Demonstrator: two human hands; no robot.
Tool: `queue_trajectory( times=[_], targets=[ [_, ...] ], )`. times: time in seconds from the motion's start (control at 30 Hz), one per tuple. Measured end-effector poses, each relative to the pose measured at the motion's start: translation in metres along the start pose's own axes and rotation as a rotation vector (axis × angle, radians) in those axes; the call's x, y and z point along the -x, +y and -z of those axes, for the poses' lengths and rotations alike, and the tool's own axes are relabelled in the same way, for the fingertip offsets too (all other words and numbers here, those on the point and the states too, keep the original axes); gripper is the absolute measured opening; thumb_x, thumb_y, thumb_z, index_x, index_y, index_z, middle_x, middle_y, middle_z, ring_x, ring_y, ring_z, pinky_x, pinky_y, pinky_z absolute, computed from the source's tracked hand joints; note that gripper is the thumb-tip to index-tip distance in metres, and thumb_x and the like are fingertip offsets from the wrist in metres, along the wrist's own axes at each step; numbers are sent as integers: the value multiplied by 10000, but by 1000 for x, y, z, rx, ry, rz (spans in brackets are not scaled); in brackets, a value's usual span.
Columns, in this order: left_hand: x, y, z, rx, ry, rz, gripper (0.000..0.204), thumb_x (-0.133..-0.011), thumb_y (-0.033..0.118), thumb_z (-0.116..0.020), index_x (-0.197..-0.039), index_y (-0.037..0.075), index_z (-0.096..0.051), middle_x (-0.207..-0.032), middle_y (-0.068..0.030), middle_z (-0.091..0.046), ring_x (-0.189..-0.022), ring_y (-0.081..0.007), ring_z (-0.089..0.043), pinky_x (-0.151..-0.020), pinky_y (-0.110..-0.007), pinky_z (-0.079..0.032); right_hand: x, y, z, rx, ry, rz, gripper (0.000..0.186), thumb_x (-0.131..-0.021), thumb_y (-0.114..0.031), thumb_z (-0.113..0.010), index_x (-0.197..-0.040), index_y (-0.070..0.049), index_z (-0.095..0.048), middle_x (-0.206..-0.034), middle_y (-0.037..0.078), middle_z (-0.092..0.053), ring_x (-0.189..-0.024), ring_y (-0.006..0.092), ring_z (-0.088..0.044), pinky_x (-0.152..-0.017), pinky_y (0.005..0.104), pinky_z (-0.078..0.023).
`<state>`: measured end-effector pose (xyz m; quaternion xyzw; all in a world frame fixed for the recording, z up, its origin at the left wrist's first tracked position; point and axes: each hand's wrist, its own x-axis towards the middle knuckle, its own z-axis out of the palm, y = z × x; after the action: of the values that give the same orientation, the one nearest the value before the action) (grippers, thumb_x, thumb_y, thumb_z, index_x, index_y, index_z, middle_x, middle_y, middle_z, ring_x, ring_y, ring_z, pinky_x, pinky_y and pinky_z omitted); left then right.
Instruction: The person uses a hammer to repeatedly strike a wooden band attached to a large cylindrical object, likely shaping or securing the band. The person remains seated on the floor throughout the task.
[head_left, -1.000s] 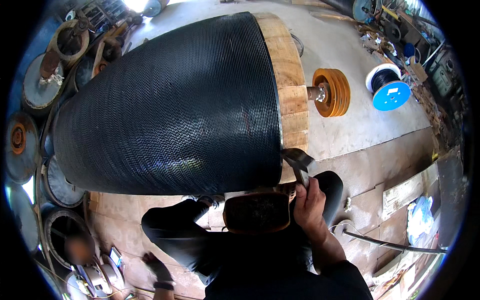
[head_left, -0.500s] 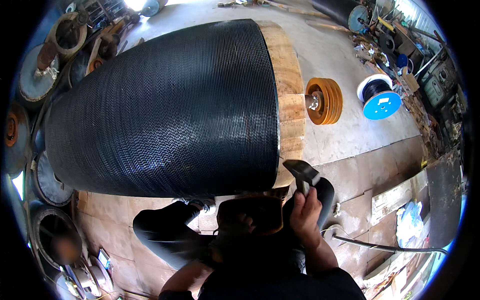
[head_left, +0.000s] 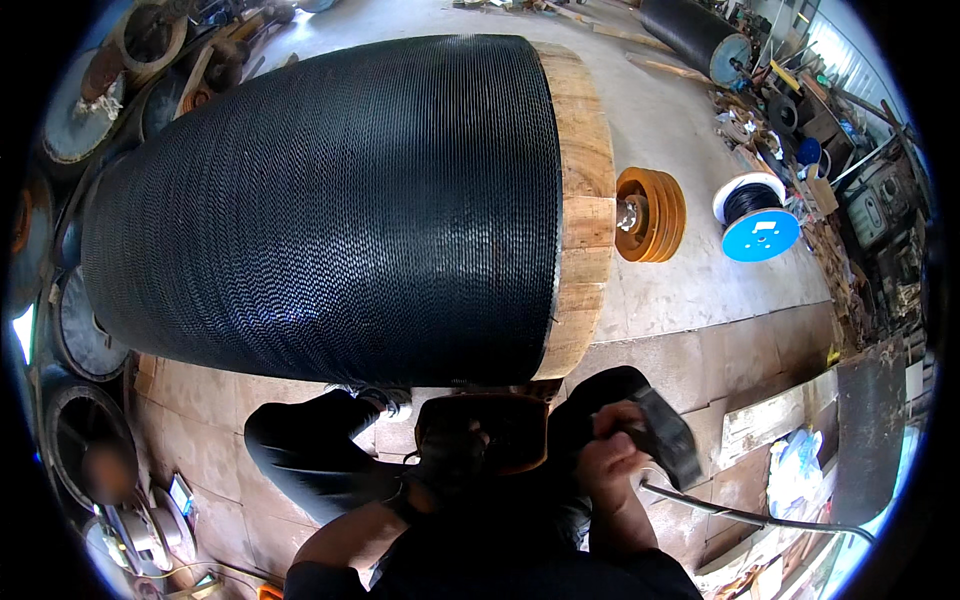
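Note:
My right hand (head_left: 612, 455) is closed around the handle of a hammer, beside my right knee. The dark hammer head (head_left: 668, 437) is tipped out to the right and smeared by motion. Low between my knees, my left hand (head_left: 455, 445) is in deep shadow over a dark open box with a wooden rim (head_left: 541, 440). Its fingertips look drawn together, but what they hold is hidden. Just beyond both hands lies a huge drum (head_left: 350, 210) covered in tight rows of black ridges, with a pale wooden band (head_left: 585, 200) at its right end.
An orange grooved pulley (head_left: 652, 215) juts from the drum's right end. Farther right stands a cable reel with a blue flange (head_left: 760, 235). Round drums (head_left: 90, 325) crowd the left side. A dark hose (head_left: 760, 515) and a white plank (head_left: 780, 410) lie on the right.
The hammer has swung down and to the right, its head turning from upright to sideways. My left hand stays over the box. The whole view has shifted slightly.

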<state>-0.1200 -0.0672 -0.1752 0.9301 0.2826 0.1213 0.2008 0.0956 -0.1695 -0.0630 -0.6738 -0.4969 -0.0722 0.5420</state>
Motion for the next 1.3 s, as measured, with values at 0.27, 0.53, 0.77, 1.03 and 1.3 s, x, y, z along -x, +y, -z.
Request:
queue_trajectory(
  times=[0.27,0.53,0.77,1.03,1.3],
  targets=[
    [-15,24,34,82,18,2,156,-925,227,-576,-925,75,-613,-842,-131,-617,-771,-302,-636,-648,-428,-515,-7,-30,-3,-141,-21,-228,344,-1020,-311,-356,-900,-26,-508,-688,40,-497,-548,122,-443,-496,257,-359],
    [-20,30,38,33,-38,5,161,-933,188,-559,-1035,65,-579,-892,-146,-645,-786,-296,-661,-677,-423,-541,-5,-16,-21,84,-107,-360,190,-977,-123,-439,-855,11,-493,-565,118,-489,-479,235,-498,-450,384,-375],
    [-33,47,91,456,93,71,286,-967,181,-541,-1223,56,-573,-1167,-210,-625,-976,-319,-658,-777,-417,-556,-22,-17,-23,194,-113,-256,159,-952,-122,-506,-862,5,-538,-665,172,-585,-575,321,-588,-511,403,-441],
    [-99,29,157,-189,569,-402,340,-809,98,-701,-1145,70,-662,-1079,-123,-642,-866,-288,-643,-746,-406,-531,30,26,1,484,-201,28,158,-985,-199,-486,-925,-64,-541,-683,80,-546,-580,160,-530,-559,319,-459],
    [-186,-2,208,-402,915,-495,377,-745,68,-703,-1111,96,-616,-1093,-78,-553,-912,-251,-606,-741,-405,-528,-9,-25,-4,75,-1,-41,155,-981,-116,-458,-873,-29,-528,-687,73,-564,-555,187,-509,-502,301,-426]
  ],
)
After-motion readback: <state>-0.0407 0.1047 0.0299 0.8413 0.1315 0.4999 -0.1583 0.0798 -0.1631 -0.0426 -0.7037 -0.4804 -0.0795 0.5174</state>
